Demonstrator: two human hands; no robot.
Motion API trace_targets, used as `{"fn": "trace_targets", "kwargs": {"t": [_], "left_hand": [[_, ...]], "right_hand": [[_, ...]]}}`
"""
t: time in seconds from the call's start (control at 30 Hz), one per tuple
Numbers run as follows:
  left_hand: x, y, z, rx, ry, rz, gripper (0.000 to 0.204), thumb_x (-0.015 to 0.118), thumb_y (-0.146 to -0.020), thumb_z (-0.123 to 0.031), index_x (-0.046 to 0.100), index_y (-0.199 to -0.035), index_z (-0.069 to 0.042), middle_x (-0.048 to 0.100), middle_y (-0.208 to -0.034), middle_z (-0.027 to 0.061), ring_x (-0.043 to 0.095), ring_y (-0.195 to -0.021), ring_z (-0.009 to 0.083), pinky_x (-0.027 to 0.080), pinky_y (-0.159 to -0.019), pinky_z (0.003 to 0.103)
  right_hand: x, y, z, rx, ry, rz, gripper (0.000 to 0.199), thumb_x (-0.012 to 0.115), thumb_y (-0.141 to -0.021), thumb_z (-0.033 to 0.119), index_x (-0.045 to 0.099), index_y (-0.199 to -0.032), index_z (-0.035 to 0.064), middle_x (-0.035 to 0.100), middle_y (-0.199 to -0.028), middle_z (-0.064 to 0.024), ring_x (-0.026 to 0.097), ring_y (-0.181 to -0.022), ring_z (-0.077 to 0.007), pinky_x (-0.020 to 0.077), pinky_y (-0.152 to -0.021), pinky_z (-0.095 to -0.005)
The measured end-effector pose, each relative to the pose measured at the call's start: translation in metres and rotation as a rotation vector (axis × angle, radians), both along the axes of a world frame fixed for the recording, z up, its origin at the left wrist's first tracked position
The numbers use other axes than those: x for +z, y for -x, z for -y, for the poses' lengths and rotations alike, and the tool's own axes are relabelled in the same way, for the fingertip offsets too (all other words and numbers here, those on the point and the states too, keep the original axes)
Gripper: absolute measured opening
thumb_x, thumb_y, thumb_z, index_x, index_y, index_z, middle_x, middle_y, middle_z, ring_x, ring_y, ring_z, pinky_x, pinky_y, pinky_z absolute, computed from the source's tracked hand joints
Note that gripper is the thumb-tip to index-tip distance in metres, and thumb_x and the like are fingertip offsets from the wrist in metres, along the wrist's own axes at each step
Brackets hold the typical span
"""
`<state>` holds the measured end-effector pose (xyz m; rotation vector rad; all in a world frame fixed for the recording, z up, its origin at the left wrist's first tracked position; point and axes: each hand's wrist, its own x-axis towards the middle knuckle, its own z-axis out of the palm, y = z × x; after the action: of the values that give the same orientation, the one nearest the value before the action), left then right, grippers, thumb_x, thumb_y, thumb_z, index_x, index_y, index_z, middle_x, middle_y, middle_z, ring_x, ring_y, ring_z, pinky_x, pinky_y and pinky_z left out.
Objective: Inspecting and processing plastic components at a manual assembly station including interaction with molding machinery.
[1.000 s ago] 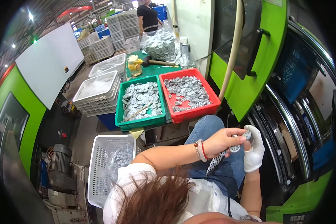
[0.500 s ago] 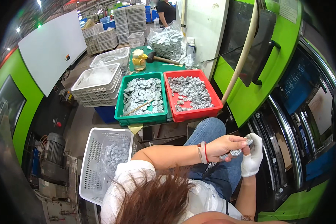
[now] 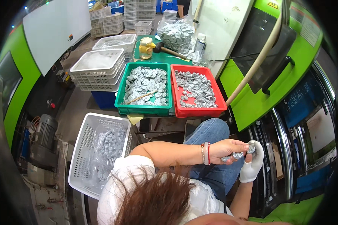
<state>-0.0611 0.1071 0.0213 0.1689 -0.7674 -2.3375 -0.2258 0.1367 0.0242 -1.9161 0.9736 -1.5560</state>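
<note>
grey discs in closed fingers of left hand and right hand, illegible label on green door

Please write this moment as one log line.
left hand: holding grey spoked discs; gloved right hand: touching one disc; green tray, red tray: grey parts inside

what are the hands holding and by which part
A round grey part, by its edges, between the left hand and gloved right hand; two more in the left, hold hidden.
</note>
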Motion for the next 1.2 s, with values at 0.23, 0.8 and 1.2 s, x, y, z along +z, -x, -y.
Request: {"fn": "trace_targets", "kwargs": {"t": [0.23,0.8,1.2], "left_hand": [[-0.006,-0.006,-0.001,-0.016,-0.035,-0.021,0.015,0.064,-0.09,-0.023,0.059,-0.092,-0.009,0.052,-0.066,-0.004,0.043,-0.047,0.0027,0.032,-0.035,0.016],[-0.007,-0.036,-0.011,-0.016,-0.049,-0.106,0.015,0.064,-0.09,-0.024,0.06,-0.094,-0.01,0.051,-0.066,-0.0042,0.044,-0.048,0.0024,0.033,-0.035,0.016],[-0.01,-0.042,-0.014,-0.02,-0.058,-0.142,0.017,0.063,-0.091,-0.024,0.06,-0.097,-0.01,0.052,-0.067,-0.0048,0.044,-0.048,0.0016,0.033,-0.035,0.015]], "right_hand": [[0.005,-0.001,-0.005,0.066,-0.061,-0.094,0.064,0.061,-0.088,0.044,0.044,-0.129,-0.0014,0.053,-0.123,-0.0112,0.051,-0.111,-0.0206,0.0395,-0.096,-0.0341],[0.019,-0.032,-0.008,0.089,-0.035,-0.161,0.055,0.067,-0.085,0.04,0.052,-0.119,-0.0009,0.055,-0.116,-0.0102,0.054,-0.104,-0.0201,0.0419,-0.09,-0.0319],[0.019,-0.04,-0.01,0.092,-0.07,-0.138,0.057,0.07,-0.083,0.039,0.051,-0.12,-0.0013,0.055,-0.115,-0.009,0.053,-0.103,-0.0189,0.0418,-0.089,-0.0307]]}}
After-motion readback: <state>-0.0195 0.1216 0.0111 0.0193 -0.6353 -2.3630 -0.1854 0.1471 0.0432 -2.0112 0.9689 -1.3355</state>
